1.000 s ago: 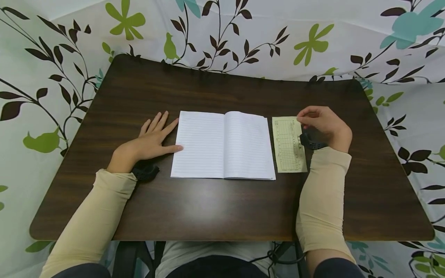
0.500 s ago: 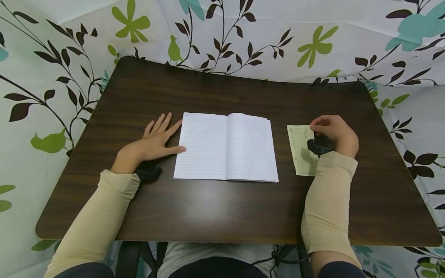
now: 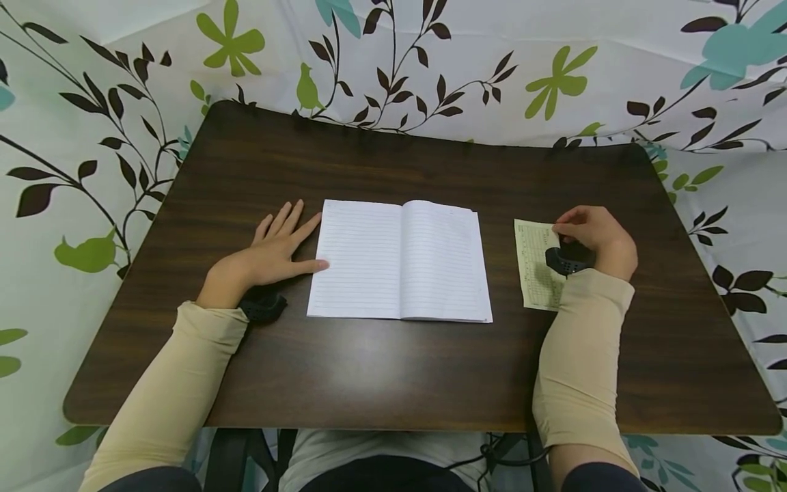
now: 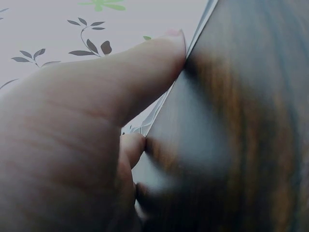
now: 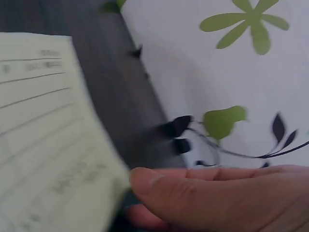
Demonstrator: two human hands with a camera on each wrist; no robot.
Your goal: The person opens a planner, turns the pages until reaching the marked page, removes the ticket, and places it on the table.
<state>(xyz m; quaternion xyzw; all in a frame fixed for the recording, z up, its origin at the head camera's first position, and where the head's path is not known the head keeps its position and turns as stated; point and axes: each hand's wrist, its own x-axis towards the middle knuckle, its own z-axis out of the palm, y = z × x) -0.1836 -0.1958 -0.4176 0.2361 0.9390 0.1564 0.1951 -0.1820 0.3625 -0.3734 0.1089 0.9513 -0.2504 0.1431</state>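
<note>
An open notebook (image 3: 356,260) with white ruled pages lies flat on the table. My left hand (image 3: 264,249) rests beside it with fingers spread, the thumb touching its left edge; the left wrist view shows that thumb (image 4: 149,67) close up. To the right of the notebook, my right hand (image 3: 599,236) pinches a pale yellow printed slip of paper (image 3: 536,263) by its top right corner. In the right wrist view the slip (image 5: 43,125) shows ruled lines and blurred print, with the thumb (image 5: 169,193) on its edge. My wrist and its camera hide part of the slip.
The dark wood table (image 3: 393,376) has a patterned curtain (image 3: 467,68) behind and around it. A black camera (image 3: 263,306) sits on the left wrist and another (image 3: 562,262) on the right. A black cable (image 3: 510,463) hangs below the front edge.
My right hand has moved to the right with the slip, widening the gap to the notebook. The left hand keeps its place at the notebook's edge. The head view has shifted slightly.
</note>
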